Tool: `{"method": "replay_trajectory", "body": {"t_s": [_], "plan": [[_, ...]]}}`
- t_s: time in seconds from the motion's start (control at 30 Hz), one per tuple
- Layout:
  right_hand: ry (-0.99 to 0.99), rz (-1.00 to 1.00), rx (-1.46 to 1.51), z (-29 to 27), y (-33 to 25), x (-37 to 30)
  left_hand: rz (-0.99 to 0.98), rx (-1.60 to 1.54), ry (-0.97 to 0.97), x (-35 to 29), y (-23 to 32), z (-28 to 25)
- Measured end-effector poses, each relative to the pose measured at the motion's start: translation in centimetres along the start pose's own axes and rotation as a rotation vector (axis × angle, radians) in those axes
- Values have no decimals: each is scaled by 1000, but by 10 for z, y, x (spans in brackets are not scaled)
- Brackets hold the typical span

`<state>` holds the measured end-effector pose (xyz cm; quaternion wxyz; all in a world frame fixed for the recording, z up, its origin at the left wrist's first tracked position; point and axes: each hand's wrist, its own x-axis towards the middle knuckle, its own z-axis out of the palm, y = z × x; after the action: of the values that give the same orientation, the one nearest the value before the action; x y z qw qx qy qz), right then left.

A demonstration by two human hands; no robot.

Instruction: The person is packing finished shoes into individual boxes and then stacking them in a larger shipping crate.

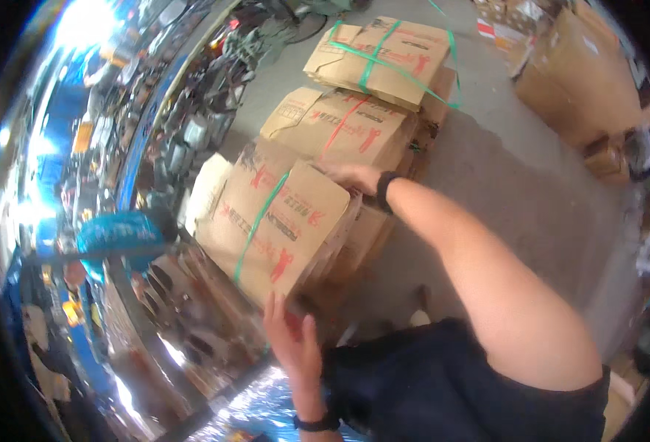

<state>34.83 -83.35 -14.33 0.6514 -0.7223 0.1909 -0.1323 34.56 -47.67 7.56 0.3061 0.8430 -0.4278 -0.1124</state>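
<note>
A bundle of flattened cardboard boxes (pixel 266 214), brown with red and black print, lies in front of me with a green strap across it. My right hand (pixel 348 177) reaches over to its far right corner and grips the edge there, the fingertips partly hidden. My left hand (pixel 292 340) is open by the near edge of the same bundle, thumb and fingers apart; whether it touches the cardboard I cannot tell. Beyond lies a second bundle with a red strap (pixel 343 129). Farther still sits a third bundle with crossed green straps (pixel 384 59).
Grey concrete floor (pixel 501 162) runs along the right of the stacks. A large cardboard box (pixel 579 81) stands at the far right among loose cardboard. On the left are cluttered shelves, a turquoise bag-like object (pixel 118 237) and a metal rail (pixel 144 317). Shiny clear wrap (pixel 247 401) covers something at the bottom.
</note>
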Motion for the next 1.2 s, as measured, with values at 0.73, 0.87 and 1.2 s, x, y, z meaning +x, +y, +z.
{"method": "replay_trajectory", "body": {"t_s": [0.73,0.87,1.2], "plan": [[-2,288,127,-11,-17,-76,117,494,-118,61,-35,54],[-1,270,453,20,-40,-84,118,495,-112,57,-38,52],[-85,219,83,19,0,-78,167,529,-79,57,-42,61]]}}
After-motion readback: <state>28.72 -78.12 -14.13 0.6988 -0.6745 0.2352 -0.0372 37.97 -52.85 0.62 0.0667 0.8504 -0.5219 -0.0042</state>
